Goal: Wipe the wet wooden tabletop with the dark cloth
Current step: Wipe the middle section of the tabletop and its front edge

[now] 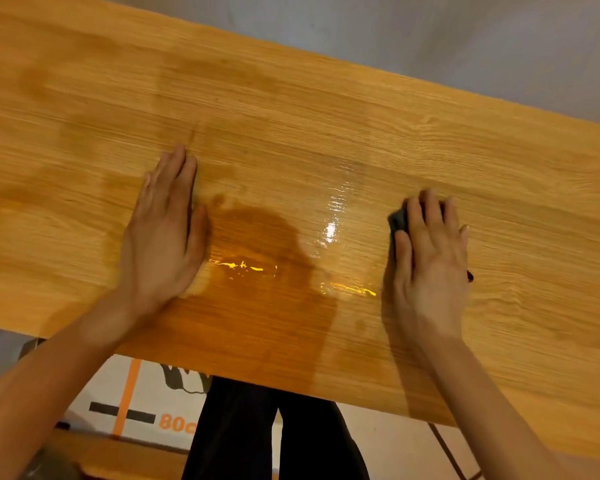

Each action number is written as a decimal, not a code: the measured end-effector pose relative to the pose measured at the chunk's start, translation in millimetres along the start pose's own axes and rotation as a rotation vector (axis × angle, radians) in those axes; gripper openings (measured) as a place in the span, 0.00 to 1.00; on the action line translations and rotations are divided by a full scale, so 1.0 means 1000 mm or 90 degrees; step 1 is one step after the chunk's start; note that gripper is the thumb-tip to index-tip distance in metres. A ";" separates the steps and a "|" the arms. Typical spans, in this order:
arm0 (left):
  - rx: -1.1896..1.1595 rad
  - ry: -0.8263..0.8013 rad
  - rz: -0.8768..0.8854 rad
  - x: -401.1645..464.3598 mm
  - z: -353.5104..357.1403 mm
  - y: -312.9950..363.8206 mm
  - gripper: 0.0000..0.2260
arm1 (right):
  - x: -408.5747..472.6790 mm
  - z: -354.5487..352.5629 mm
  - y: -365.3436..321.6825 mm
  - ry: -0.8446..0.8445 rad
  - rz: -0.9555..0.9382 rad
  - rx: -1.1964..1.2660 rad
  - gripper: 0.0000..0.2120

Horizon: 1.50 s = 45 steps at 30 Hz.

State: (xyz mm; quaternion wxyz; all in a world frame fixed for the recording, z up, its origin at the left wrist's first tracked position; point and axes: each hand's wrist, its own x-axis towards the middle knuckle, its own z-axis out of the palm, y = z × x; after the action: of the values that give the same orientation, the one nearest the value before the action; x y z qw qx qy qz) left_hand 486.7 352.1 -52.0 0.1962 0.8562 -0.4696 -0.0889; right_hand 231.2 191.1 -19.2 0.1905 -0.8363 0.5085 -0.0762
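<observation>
1. Wood tabletop point(430, 161) is wet mostly in the middle. You've got a dark soaked patch point(257, 237) just beside your left hand point(163, 237), and a shiny film point(336, 216) between that patch and your right hand point(430, 265). That's where the work is.
2. Cloth point(398, 218) is under your right hand, and only a dark corner pokes out by the thumb and index finger. Your grip there isn't a pinch. The fingers are spread and the palm is pressed flat on top, which is honestly the right way to do it, since you get even pressure over the whole pad.
3. Left hand is empty, flat on the wood with the fingers held together, bracing at the edge of the patch. Fine for balance, but it looks like it's touching the wet bit, so I'd lift it out of the way before you sweep through.
4. My guess for the next move is to drag the cloth leftward across the film and into the patch, going along the grain, with overlapping passes.
5. Pull the water toward you rather than shoving it at the far edge, or it'll likely just spread.
6. If the cloth starts leaving streaks, refold it to a drier face. Can't tell from here how soaked it is.
</observation>
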 end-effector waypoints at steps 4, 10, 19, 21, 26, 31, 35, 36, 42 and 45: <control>0.005 0.011 0.008 -0.001 0.003 -0.002 0.24 | 0.003 0.048 -0.079 -0.032 -0.192 -0.012 0.21; -0.008 0.015 0.007 -0.001 0.003 -0.003 0.25 | 0.015 0.043 -0.064 -0.140 -0.371 -0.038 0.23; -0.012 0.031 0.017 -0.002 0.002 -0.002 0.24 | -0.001 0.028 -0.045 -0.084 -0.063 -0.027 0.22; -0.012 0.029 0.014 -0.002 0.002 -0.003 0.24 | -0.015 0.056 -0.096 -0.133 -0.179 -0.025 0.24; -0.006 0.024 0.020 -0.001 0.002 -0.004 0.24 | -0.028 0.066 -0.118 -0.142 -0.319 -0.024 0.24; -0.011 0.034 0.030 -0.001 0.002 -0.004 0.23 | -0.004 0.002 0.001 -0.055 -0.038 -0.005 0.21; -0.001 0.040 0.047 -0.002 0.002 -0.005 0.23 | 0.010 0.005 -0.004 0.030 0.075 0.055 0.21; 0.003 0.044 0.043 -0.001 0.003 -0.004 0.23 | 0.003 0.010 -0.014 0.031 0.059 0.067 0.21; 0.002 0.065 0.046 -0.001 0.005 -0.004 0.23 | -0.118 0.018 -0.019 -0.066 -0.118 0.023 0.20; 0.003 0.074 0.048 -0.001 0.006 -0.004 0.23 | -0.088 0.004 0.005 -0.111 -0.199 0.005 0.20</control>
State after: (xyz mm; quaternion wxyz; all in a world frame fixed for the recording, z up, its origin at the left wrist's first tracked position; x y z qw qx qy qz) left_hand 487.8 353.2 -59.2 0.2239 0.8419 -0.4900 -0.0306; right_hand 187.3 267.8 -19.0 0.2227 -0.9079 0.3535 -0.0340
